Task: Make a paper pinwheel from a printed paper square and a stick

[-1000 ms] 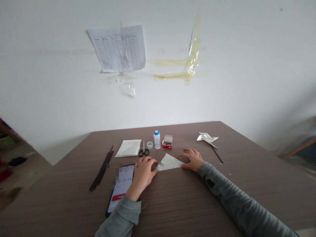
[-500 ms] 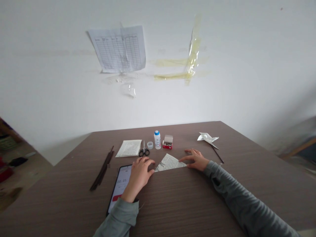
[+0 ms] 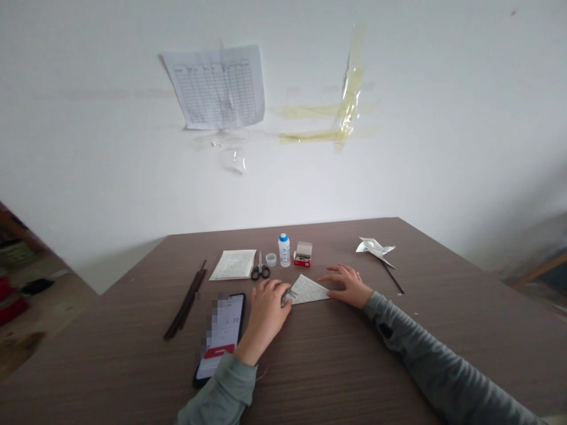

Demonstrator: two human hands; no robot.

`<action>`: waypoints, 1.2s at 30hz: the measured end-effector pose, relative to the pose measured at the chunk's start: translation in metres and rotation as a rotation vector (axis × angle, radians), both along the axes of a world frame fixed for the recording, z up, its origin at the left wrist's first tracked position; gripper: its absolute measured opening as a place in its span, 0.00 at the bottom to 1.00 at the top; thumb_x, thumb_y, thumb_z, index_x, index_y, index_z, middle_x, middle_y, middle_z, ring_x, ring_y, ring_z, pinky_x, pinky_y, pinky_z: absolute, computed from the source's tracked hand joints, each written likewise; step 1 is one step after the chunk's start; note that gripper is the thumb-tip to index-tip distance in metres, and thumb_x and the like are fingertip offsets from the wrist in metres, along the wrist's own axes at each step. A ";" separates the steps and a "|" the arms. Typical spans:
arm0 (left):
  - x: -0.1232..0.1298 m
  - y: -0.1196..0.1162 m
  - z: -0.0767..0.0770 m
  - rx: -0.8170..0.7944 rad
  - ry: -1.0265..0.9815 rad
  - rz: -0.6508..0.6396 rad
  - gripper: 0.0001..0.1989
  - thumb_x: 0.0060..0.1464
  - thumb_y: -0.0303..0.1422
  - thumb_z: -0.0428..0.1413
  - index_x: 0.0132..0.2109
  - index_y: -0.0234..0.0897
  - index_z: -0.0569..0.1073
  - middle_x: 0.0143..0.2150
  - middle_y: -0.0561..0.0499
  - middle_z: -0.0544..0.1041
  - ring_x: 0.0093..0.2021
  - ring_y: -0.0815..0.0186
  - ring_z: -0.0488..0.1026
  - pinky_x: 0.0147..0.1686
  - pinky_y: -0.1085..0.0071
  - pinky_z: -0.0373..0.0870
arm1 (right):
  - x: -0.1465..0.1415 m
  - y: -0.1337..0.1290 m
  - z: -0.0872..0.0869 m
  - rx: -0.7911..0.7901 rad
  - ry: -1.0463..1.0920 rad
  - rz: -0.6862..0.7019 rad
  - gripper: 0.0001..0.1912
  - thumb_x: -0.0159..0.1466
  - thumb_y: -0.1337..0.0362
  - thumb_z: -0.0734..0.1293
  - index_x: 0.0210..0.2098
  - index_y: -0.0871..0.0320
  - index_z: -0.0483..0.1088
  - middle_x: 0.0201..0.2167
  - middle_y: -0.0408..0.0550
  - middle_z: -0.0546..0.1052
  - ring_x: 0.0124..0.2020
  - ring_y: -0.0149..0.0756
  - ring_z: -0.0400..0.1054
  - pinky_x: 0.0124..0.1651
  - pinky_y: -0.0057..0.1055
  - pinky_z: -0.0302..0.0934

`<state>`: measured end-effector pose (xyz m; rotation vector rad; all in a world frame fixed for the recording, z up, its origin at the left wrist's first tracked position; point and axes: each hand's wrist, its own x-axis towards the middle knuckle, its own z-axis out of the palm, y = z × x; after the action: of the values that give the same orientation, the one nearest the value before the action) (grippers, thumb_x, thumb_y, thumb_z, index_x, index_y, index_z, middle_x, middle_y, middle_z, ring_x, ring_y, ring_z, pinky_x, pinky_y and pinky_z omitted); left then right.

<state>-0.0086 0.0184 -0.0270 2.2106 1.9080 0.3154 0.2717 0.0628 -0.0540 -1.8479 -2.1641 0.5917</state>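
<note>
A triangle of folded printed paper (image 3: 309,290) lies on the table between my hands, its long edge toward me. My left hand (image 3: 267,310) is at the left corner, with thumb and fingers apart around that corner. At the right corner, my right hand (image 3: 348,286) rests with fingers spread, the thumb touching the paper and the index finger just beyond its slanted edge. Neither hand is closed. My left fingers partly cover the left tip.
Behind stand scissors (image 3: 260,271), a small clear cup (image 3: 271,260), a blue-capped bottle (image 3: 284,251) and a red box (image 3: 303,260) of small metal pieces. Left are a paper stack (image 3: 233,265), dark sticks (image 3: 186,304) and a phone (image 3: 220,342); right, a paper pinwheel (image 3: 375,250).
My left hand has slid right, off the phone's edge and over the paper's left corner. My right hand has shifted slightly left, over the right corner. The view has moved slightly.
</note>
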 end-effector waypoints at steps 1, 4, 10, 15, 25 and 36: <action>0.004 -0.001 -0.001 0.005 0.000 -0.008 0.23 0.81 0.29 0.64 0.74 0.50 0.91 0.82 0.43 0.88 0.86 0.42 0.77 0.89 0.40 0.71 | -0.004 -0.001 0.001 0.005 0.003 0.006 0.32 0.74 0.55 0.78 0.76 0.32 0.89 0.91 0.48 0.76 0.96 0.72 0.56 0.94 0.82 0.53; 0.015 -0.004 -0.003 0.030 0.017 0.007 0.20 0.81 0.32 0.65 0.71 0.49 0.93 0.83 0.42 0.87 0.87 0.38 0.75 0.89 0.37 0.70 | -0.015 -0.005 0.002 0.009 0.002 0.037 0.31 0.77 0.51 0.78 0.78 0.30 0.88 0.91 0.47 0.76 0.96 0.74 0.55 0.94 0.84 0.50; 0.024 -0.006 0.001 0.048 0.006 0.044 0.15 0.79 0.34 0.69 0.66 0.50 0.94 0.81 0.43 0.87 0.85 0.38 0.77 0.89 0.37 0.70 | -0.030 -0.006 -0.004 0.041 -0.019 0.033 0.27 0.74 0.46 0.83 0.72 0.24 0.90 0.86 0.44 0.79 0.93 0.80 0.57 0.94 0.82 0.47; 0.027 -0.006 0.002 0.023 -0.024 0.046 0.15 0.80 0.34 0.70 0.67 0.47 0.93 0.83 0.40 0.86 0.86 0.36 0.76 0.91 0.31 0.66 | -0.037 -0.005 -0.005 0.048 -0.031 -0.003 0.26 0.74 0.44 0.83 0.70 0.27 0.89 0.85 0.46 0.79 0.93 0.80 0.57 0.94 0.82 0.48; 0.030 -0.005 -0.001 0.067 -0.040 0.076 0.13 0.78 0.38 0.73 0.64 0.49 0.92 0.77 0.40 0.89 0.83 0.34 0.78 0.88 0.31 0.71 | -0.045 -0.008 -0.005 0.047 -0.021 -0.032 0.25 0.74 0.42 0.84 0.69 0.32 0.90 0.85 0.51 0.78 0.90 0.80 0.61 0.95 0.82 0.48; 0.029 -0.004 0.007 -0.017 -0.022 0.085 0.20 0.78 0.36 0.71 0.72 0.48 0.90 0.82 0.40 0.86 0.88 0.35 0.73 0.90 0.31 0.67 | -0.043 -0.006 -0.003 0.008 -0.027 -0.066 0.29 0.72 0.46 0.85 0.72 0.31 0.89 0.88 0.48 0.76 0.92 0.77 0.61 0.97 0.72 0.49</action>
<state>0.0207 0.0145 -0.0204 2.1110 1.9894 0.3342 0.2287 0.0571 -0.0574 -1.9257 -2.1100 0.5473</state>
